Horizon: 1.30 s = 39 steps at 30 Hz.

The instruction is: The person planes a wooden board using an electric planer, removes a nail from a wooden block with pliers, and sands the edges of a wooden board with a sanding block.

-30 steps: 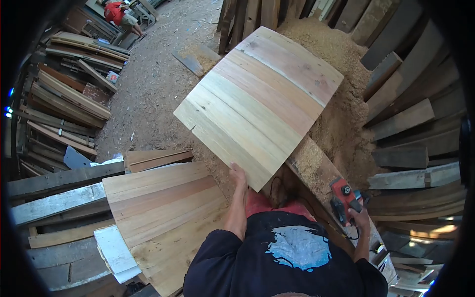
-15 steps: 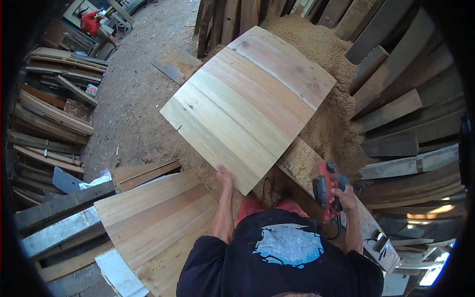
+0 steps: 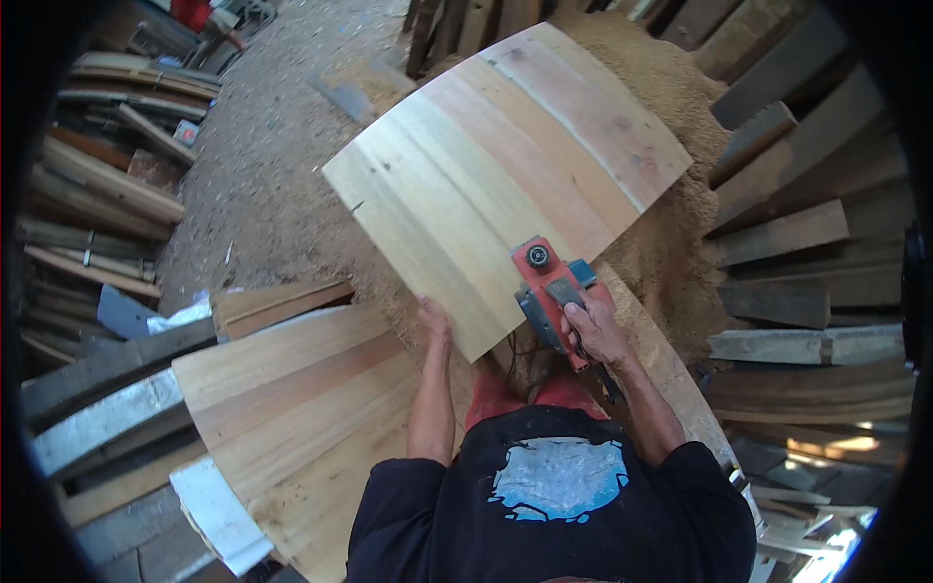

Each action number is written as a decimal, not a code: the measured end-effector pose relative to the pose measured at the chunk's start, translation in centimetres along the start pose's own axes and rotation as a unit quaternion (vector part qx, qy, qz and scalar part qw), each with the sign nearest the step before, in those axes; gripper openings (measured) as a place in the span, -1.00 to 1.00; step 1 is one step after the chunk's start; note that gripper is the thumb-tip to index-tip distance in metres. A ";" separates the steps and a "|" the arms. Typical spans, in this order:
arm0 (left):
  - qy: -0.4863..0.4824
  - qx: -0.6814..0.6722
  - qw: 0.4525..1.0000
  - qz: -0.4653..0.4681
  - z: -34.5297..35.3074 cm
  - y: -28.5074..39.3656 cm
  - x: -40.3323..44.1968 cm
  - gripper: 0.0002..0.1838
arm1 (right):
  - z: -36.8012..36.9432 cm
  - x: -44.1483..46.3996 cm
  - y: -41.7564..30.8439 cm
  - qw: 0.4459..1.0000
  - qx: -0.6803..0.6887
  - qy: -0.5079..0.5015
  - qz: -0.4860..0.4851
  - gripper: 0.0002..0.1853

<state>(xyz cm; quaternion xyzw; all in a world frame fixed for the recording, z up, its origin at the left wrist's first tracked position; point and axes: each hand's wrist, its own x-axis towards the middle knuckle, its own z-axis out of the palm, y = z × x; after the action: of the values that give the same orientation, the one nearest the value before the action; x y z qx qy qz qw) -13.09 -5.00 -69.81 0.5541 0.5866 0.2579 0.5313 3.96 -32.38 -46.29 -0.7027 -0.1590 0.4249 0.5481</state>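
Red electric planer [image 3: 541,279] gripped near frame centre by right hand [image 3: 596,330], fingers curled; wooden panel [image 3: 486,165] touched at lower edge by left hand [image 3: 434,319], finger closure unclear.

The single view comes from a camera worn on the person's head, facing forward and steeply down over the dark shirt [image 3: 447,544], which fills the bottom middle at closest range. The left hand [image 3: 433,319] and right hand [image 3: 595,330] lie a little farther out, around the middle, with the wooden panel [image 3: 466,165] reaching beyond them. The lens takes in a very wide field (a dark rounded border closes its edges), bending the boards [image 3: 787,233] at the right. Far off at the upper left, another person [image 3: 191,14] is partly cut by the top edge.
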 end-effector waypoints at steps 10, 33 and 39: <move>-0.102 -0.120 0.987 0.011 -0.6 -0.2 -0.4 -0.16 | 4.5 -0.9 2.6 0.992 -0.053 -0.109 0.033 -0.40; -0.120 -0.356 0.925 -0.062 -0.2 -2.2 -0.7 -0.06 | 9.9 3.5 2.7 0.976 -0.187 -0.101 -0.043 -0.25; -0.065 -0.374 0.921 -0.087 0.0 -0.7 -1.8 -0.16 | 12.2 6.8 1.0 0.978 -0.185 -0.075 -0.059 -0.23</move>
<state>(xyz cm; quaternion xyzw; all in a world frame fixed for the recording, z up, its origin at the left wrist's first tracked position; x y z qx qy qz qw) -13.68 -6.81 -69.85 0.2773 0.4579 0.3745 0.7570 -1.72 -20.26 -50.60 -0.7471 -0.3168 0.4069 0.4194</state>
